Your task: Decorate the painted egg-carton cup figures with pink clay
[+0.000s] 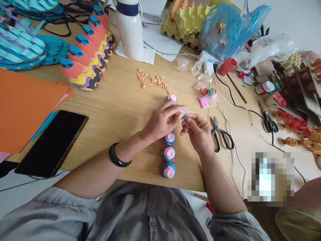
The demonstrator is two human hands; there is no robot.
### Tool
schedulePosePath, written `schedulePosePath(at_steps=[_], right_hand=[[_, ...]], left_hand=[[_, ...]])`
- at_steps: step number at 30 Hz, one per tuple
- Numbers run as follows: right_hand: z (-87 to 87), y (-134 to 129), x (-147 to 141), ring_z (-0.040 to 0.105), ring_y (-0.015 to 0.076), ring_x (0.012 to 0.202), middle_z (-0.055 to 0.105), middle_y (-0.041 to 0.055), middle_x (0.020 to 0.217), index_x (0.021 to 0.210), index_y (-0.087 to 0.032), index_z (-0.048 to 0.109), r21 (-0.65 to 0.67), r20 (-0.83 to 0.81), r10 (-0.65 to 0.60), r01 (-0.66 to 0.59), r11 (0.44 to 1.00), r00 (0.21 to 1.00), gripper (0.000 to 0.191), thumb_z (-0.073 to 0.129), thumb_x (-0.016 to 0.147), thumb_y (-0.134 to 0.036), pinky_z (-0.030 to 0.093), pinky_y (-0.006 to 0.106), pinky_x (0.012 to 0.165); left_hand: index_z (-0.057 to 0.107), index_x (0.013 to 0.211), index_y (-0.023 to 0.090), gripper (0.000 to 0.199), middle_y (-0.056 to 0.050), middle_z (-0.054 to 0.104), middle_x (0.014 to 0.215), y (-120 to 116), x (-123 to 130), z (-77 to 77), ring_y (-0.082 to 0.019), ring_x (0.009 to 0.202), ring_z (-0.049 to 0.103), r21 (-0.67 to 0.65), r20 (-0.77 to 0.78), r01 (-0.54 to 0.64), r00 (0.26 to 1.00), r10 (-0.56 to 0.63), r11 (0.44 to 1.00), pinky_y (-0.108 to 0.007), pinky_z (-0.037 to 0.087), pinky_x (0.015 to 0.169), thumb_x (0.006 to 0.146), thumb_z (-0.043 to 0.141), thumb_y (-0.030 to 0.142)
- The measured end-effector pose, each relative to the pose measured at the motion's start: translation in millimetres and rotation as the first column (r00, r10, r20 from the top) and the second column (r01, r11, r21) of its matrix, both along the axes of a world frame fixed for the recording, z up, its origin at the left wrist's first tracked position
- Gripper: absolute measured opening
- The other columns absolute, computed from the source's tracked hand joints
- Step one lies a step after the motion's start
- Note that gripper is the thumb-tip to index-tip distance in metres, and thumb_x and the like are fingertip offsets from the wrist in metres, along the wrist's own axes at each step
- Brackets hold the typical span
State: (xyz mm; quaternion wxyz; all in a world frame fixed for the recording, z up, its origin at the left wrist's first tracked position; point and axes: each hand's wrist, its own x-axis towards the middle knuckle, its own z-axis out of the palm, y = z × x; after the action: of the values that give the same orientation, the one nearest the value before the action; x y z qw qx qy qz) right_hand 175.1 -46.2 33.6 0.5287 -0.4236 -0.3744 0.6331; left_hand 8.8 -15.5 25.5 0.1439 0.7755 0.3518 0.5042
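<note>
A small clear plastic packet (185,113) with something dark in it is pinched between both hands. My left hand (162,118), a green bangle (116,157) on its wrist, closes its thumb and fingers on the packet's left side. My right hand (199,130) grips the other side with thumb and forefinger. Beneath the hands runs a row of blue domes topped with pink clay (169,153), set in line on the table; my left hand hides its middle part. Just right of my right hand lie black-handled scissors (222,134), blades apart.
A black phone (52,144) and orange paper (22,110) lie at left. Behind stand a painted egg-carton piece (87,53) and a white bottle (129,31). Orange scraps (160,81), clay packets (208,97), a power strip (208,58) and cables spread across the table. Another person sits at lower right.
</note>
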Motion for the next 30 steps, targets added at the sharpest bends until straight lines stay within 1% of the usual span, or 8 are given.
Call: schedulePosePath(at_steps=[4,9,13,16,18,22,24,30], right_hand=[[-2.2,1,-1,0.054,0.0052,0.048,0.068,-0.0057,0.067,0.082,-0.021,0.071,-0.043,-0.035,-0.013,0.011,0.999,0.999,0.029,0.09,0.068,-0.038,0.054,0.018,0.045],[-5.2,1,-2,0.047,0.0044,0.047,0.063,-0.0064,0.066,0.082,-0.022,0.069,-0.033,-0.046,-0.008,0.007,0.999,0.999,0.029,0.086,0.073,-0.043,0.053,0.018,0.044],[-5.2,-1,-3,0.055,0.0076,0.054,0.063,-0.0056,0.07,0.091,-0.023,0.07,0.095,0.061,-0.046,0.04,0.995,0.997,0.026,0.084,0.077,-0.04,0.06,0.023,0.052],[-5.3,-3,-3,0.06,0.0095,0.057,0.064,-0.0054,0.069,0.094,-0.024,0.07,0.218,0.164,-0.071,0.034,0.975,0.984,0.023,0.082,0.08,-0.038,0.063,0.026,0.055],[-5.2,-3,-2,0.064,0.0103,0.058,0.065,-0.005,0.069,0.096,-0.024,0.068,0.24,0.19,-0.082,0.035,0.97,0.978,0.021,0.079,0.084,-0.036,0.063,0.026,0.055],[-4.7,1,4,0.071,0.0115,0.072,0.073,-0.0002,0.094,0.095,-0.023,0.066,0.193,0.133,-0.136,0.109,0.975,0.982,0.02,0.078,0.084,-0.035,0.065,0.026,0.06],[-5.0,4,8,0.072,0.0114,0.076,0.075,0.0014,0.103,0.096,-0.023,0.066,0.134,0.087,-0.099,0.087,0.987,0.991,0.022,0.079,0.083,-0.035,0.066,0.026,0.064],[-4.8,8,10,0.069,0.0092,0.077,0.076,-0.0004,0.099,0.098,-0.025,0.074,-0.025,-0.043,-0.043,0.042,0.999,0.998,0.031,0.087,0.071,-0.033,0.067,0.025,0.076]], left_hand=[[0.072,0.112,0.015,0.021,-0.006,0.071,0.1,-1,2,0.8,-0.013,0.092,0.068,0.028,0.012,0.0,1.0,0.0,1.0,-0.023,0.056,0.084,0.097,0.057,0.015],[0.073,0.112,0.017,0.021,-0.006,0.07,0.099,-2,2,1.1,-0.013,0.088,0.067,-0.046,0.009,-0.011,1.0,0.011,0.999,-0.023,0.056,0.081,0.097,0.057,0.018],[0.074,0.111,0.018,0.021,-0.005,0.07,0.097,-1,2,0.8,-0.012,0.085,0.066,-0.089,0.003,-0.019,1.0,0.019,0.996,-0.022,0.056,0.077,0.097,0.057,0.018],[0.073,0.111,0.017,0.021,-0.005,0.069,0.098,-1,2,0.5,-0.012,0.085,0.067,-0.129,0.057,-0.005,0.998,0.012,0.992,-0.022,0.056,0.077,0.098,0.058,0.021],[0.073,0.113,0.017,0.022,-0.006,0.069,0.1,-2,2,0.2,-0.012,0.086,0.068,-0.169,0.105,0.021,0.994,-0.003,0.985,-0.021,0.057,0.076,0.099,0.057,0.024],[0.071,0.117,0.015,0.028,-0.01,0.066,0.112,-2,2,-0.2,-0.009,0.076,0.069,-0.296,0.23,0.109,0.972,-0.04,0.949,-0.018,0.058,0.064,0.102,0.053,0.031],[0.071,0.118,0.015,0.03,-0.011,0.065,0.118,-1,2,-0.3,-0.008,0.071,0.07,-0.342,0.282,0.137,0.959,-0.038,0.93,-0.018,0.058,0.06,0.102,0.053,0.034],[0.072,0.116,0.015,0.033,-0.013,0.066,0.123,1,0,-1.2,-0.008,0.072,0.071,-0.367,0.304,0.126,0.953,-0.009,0.922,-0.018,0.059,0.063,0.101,0.055,0.039]])
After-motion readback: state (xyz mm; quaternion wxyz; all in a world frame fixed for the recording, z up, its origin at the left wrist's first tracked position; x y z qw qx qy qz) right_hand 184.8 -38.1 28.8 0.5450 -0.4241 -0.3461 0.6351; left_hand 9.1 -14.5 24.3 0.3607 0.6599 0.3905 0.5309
